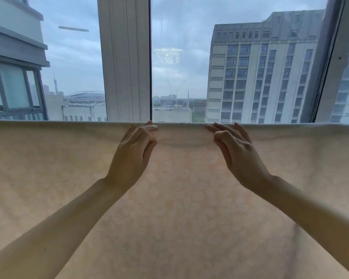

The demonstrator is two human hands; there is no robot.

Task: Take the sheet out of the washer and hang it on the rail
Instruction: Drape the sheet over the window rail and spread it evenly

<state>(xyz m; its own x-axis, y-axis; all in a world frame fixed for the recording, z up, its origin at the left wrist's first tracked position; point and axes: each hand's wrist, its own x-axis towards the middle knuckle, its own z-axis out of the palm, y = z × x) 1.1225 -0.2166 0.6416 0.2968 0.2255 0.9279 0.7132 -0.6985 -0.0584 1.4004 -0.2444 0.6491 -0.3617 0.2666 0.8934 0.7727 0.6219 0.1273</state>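
Left hand (134,152): fingers loosely curled, tips resting on the top fold of the pale cream, faintly patterned cotton sheet (179,198); thumb lay along the front of the cloth. Whether it pinched the fabric or only pressed it, could not tell. Right hand (236,152): fingers spread and half open, index bent, tips touching the same fold; no clear pinch seen. Both forearms bare, raised and reaching forward, palms turned inward toward each other. Sheet hung draped over a horizontal line at hand height, the rail itself hidden beneath the fold, cloth spreading wide to both sides and falling below the arms. Behind, a white-framed window (125,57) showed grey tower blocks (266,67).
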